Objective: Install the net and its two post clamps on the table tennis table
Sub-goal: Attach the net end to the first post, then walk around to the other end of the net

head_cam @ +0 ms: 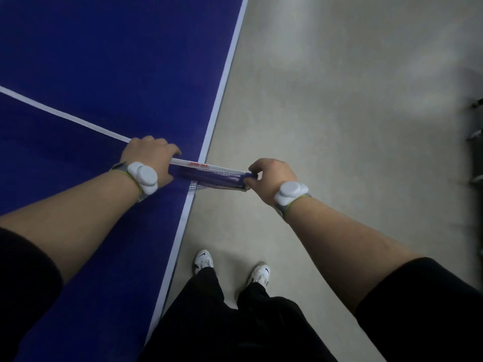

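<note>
A blue table tennis table (109, 61) with white edge lines fills the left. The net (209, 176), dark blue mesh under a white top band with red lettering, stretches from the far left across the table and past its side edge. My left hand (151, 158) grips the top band just inside the table's edge. My right hand (269, 176) pinches the net's bunched end, held out over the floor beyond the edge. Whatever post or clamp sits at that end is hidden under my fingers.
Pale grey floor (339, 100) lies to the right of the table. My legs in black trousers and my white shoes (257, 274) stand close to the table's side. Dark equipment (477, 152) shows at the far right edge.
</note>
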`<action>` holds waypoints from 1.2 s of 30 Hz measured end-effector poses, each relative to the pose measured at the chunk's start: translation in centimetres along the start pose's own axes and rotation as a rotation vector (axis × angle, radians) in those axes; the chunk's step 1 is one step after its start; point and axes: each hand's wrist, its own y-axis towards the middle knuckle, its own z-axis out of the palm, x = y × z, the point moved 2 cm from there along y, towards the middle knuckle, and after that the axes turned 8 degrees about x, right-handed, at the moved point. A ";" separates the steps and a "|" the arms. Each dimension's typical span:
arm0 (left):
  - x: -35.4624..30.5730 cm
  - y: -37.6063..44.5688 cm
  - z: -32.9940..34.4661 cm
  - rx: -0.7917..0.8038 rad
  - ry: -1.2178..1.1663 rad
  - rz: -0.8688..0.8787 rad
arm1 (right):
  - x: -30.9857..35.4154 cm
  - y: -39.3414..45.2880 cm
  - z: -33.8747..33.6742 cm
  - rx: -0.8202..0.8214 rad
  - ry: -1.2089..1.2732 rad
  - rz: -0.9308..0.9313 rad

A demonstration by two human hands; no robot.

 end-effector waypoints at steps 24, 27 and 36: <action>-11.5 -58.4 7.8 -1.115 -1.912 -1.093 | 21.3 -31.6 12.6 0.601 0.245 -0.826; -15.2 -64.7 10.5 -1.170 -1.910 -1.186 | 22.2 -38.2 16.8 0.725 0.209 -0.888; -29.8 -87.1 25.5 -1.468 -1.827 -1.613 | 19.7 -61.8 34.3 1.019 -0.026 -1.073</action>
